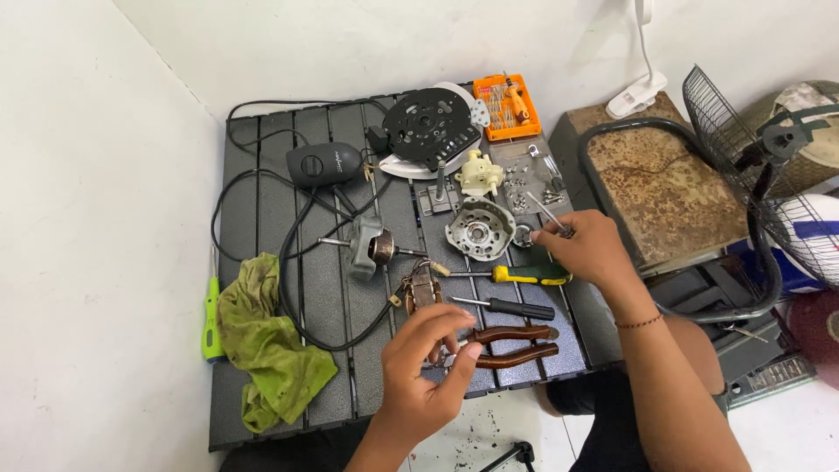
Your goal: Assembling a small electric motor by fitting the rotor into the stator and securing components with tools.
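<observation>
While the fan motor lies dismantled across the table (262,175), the left hand (428,367) pinches a small part above the pliers (511,343); the right hand (587,249) grips a slim metal tool (546,211) beside the loose screws (524,194); reassembly remains.

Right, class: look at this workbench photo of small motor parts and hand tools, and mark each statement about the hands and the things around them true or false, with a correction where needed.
1. The crumpled green cloth lies on the left part of the dark slatted metal board. True.
2. The left hand is by the red-handled pliers. True.
3. The right hand grips the yellow-and-green-handled screwdriver. False: it lies on the board; the hand pinches a thin metal tool above it.
4. The orange plastic bit case sits at the board's near edge. False: far edge.
5. The black round perforated disc sits left of the case. True.
</observation>
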